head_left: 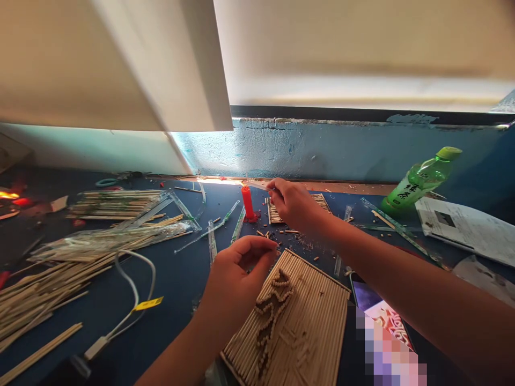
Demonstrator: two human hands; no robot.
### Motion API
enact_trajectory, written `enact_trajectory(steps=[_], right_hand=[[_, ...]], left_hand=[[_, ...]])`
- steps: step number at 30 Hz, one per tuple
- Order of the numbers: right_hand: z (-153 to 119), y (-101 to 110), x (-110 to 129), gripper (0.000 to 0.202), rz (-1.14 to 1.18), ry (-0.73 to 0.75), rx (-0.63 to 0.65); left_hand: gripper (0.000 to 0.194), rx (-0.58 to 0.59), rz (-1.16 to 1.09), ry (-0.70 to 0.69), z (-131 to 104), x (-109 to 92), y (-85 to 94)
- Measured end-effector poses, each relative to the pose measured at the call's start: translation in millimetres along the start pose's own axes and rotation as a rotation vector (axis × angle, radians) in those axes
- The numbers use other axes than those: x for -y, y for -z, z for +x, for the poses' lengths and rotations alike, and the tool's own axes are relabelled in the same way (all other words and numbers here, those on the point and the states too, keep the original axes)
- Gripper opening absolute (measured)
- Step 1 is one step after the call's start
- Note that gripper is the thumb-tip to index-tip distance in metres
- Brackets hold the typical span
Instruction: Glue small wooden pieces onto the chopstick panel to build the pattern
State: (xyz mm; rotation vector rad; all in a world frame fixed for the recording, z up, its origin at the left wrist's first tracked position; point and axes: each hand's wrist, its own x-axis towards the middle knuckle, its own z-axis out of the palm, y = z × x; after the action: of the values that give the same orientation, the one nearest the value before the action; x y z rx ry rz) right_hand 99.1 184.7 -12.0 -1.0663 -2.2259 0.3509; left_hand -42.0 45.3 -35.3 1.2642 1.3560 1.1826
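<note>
Fingers of the right hand (295, 201) pinched a thin pale strip (256, 186), its far end at the top of the red candle (248, 203). Left hand (237, 273): thumb and index fingertip met near the edge of the large stick panel (322, 300); contents, if any, could not be told. Panel lay on the blue desk (177, 300), smaller panel (322, 203) beyond.

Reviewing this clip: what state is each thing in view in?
Red candle: upright, wax at its base
Green bottle: capped
Phone: screen lit
White cable: loosely looped
Nearer stick panel: lying flat
Right hand: pinching a thin strip
Left hand: curled, grip unclear
</note>
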Motion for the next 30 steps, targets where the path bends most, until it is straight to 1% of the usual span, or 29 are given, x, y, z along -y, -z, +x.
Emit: enact_trajectory(steps=[4, 9, 16, 30], right_hand=[[0.5, 0.4, 0.7, 0.026, -0.005, 0.002, 0.002], [0.0, 0.7, 1.1, 0.026, -0.018, -0.003, 0.007], [-1.0, 2.7, 0.6, 0.025, 0.003, -0.012, 0.008], [-1.4, 3.6, 0.0, 0.026, 0.013, -0.014, -0.004]], left_hand=[[0.013, -0.012, -0.006, -0.004, 1.3, -0.4, -0.3], [0.024, -0.031, -0.07, 0.009, 3.3, -0.5, 1.2], [0.018, -0.022, -0.05, 0.001, 3.1, -0.3, 1.0], [0.016, -0.021, 0.006, -0.005, 3.0, 0.6, -0.6]])
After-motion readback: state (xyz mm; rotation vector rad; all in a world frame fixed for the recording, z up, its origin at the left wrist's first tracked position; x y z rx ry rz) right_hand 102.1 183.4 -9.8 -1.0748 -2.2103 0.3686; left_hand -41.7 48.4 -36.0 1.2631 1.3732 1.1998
